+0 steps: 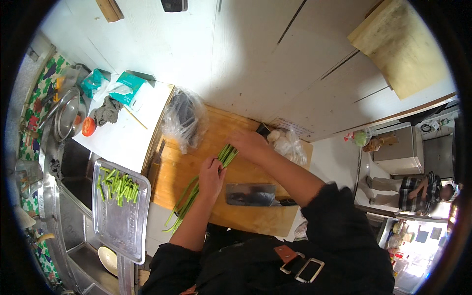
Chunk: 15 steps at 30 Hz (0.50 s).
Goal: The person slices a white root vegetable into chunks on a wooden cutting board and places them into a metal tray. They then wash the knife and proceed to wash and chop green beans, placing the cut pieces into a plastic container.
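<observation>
A bunch of long, thin green stalks (183, 209), which look like garlic scapes, lies slantwise over a wooden cutting board (268, 223). My left hand (211, 176) is closed round the bunch near its middle. At the bunch's far end, my right hand (248, 146) has its fingers closed on the stalk tips; the fingertips are partly hidden. The loose ends hang past the board's left edge, beside my left forearm. A cleaver (250, 194) rests flat on the board below my hands, its handle to the right. Short cut green pieces (119, 187) lie in a metal tray (123, 238) on the left.
A clear plastic bag with something dark (184, 118) sits at the board's far left corner. Whitish bulbs in a bag (287, 145) stand at its right. Left are a halved tomato (88, 127), grey cloth (108, 111), metal bowls (67, 115) and a sink (73, 221). A person (418, 191) is far right.
</observation>
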Available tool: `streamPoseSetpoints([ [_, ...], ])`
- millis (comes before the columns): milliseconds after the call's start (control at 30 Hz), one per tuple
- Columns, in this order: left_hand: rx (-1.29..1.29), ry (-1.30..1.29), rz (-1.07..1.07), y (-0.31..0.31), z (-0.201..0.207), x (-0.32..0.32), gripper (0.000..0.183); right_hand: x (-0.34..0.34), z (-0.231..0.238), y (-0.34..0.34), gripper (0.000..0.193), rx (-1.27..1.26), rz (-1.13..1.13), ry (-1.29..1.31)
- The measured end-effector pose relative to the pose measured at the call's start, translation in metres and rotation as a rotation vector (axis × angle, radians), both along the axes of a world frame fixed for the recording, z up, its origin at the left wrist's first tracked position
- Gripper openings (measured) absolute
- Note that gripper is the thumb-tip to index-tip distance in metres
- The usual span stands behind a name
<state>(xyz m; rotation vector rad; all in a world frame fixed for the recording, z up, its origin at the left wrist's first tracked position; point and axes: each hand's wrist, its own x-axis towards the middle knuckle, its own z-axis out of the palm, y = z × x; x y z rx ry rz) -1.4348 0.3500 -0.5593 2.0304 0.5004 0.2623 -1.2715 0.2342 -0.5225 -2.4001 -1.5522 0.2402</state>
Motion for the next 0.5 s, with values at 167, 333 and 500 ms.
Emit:
streamPoseSetpoints([
  [167, 0.216, -0.116, -0.023, 0.004, -0.006, -0.006, 0.025, -0.089, 0.041, -0.128, 0.068, -0.211, -0.231, 0.235],
  [333, 0.137, -0.117, -0.061, 0.003, -0.008, -0.002, 0.024, -0.139, 0.008, -0.188, 0.048, -0.391, -0.213, 0.267],
  [500, 0.2, -0.125, -0.02, 0.004, -0.009, -0.005, 0.023, -0.137, 0.067, -0.169, 0.031, -0.3, -0.487, 0.518],
])
